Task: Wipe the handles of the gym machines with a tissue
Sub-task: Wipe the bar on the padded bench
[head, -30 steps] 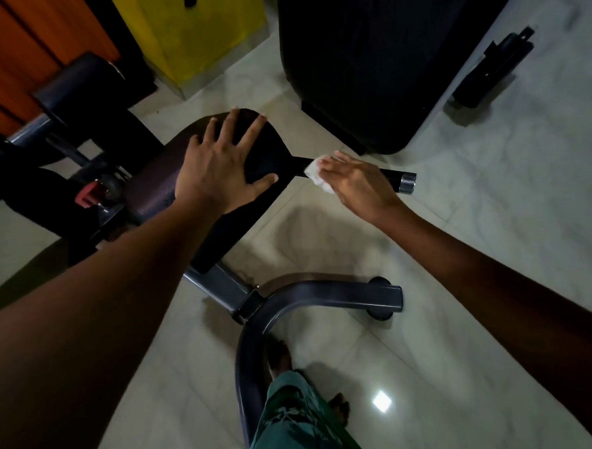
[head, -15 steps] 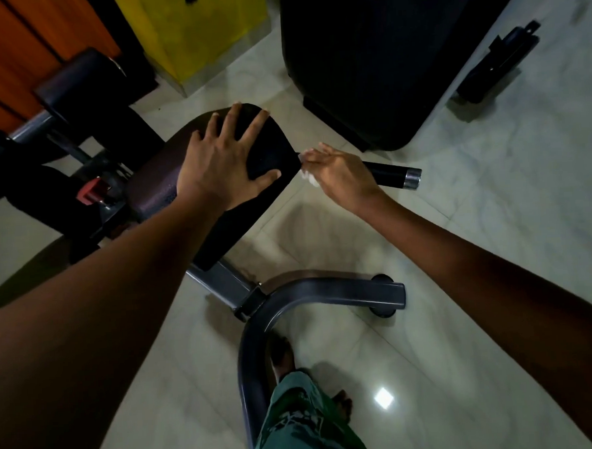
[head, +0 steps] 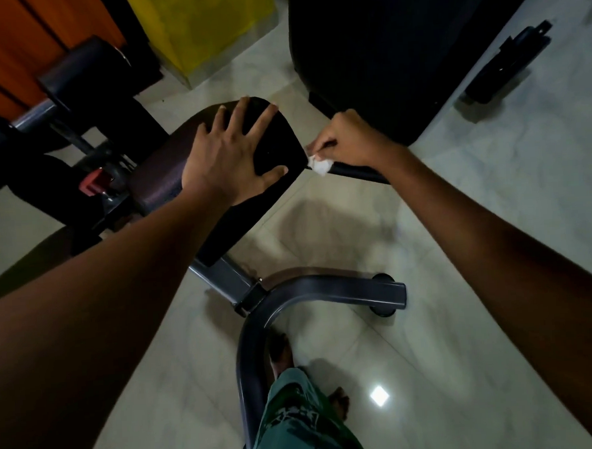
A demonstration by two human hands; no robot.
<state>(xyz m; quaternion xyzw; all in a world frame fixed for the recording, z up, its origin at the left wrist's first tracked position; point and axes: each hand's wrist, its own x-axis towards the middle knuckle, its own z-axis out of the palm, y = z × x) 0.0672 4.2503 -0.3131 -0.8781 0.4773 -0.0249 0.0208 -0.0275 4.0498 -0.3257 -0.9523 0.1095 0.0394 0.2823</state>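
Your right hand (head: 348, 142) pinches the tissue (head: 320, 164) at the handle's (head: 357, 170) inner end; the bar runs outward beneath your wrist, left hand (head: 231, 155) flat on the seat pad (head: 276, 146).

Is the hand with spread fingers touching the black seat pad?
Touching. The head view shows the left hand lying flat on the seat pad, palm and spread fingers pressed against its surface with no gap.

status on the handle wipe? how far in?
Mid-wipe. Done: nothing can be confirmed clean. In hand: the right hand pinches the tissue against the black handle, at its end next to the seat pad; the left hand rests flat on that pad. Left: the handle's outer end is hidden behind the forearm; other handles are not visible.
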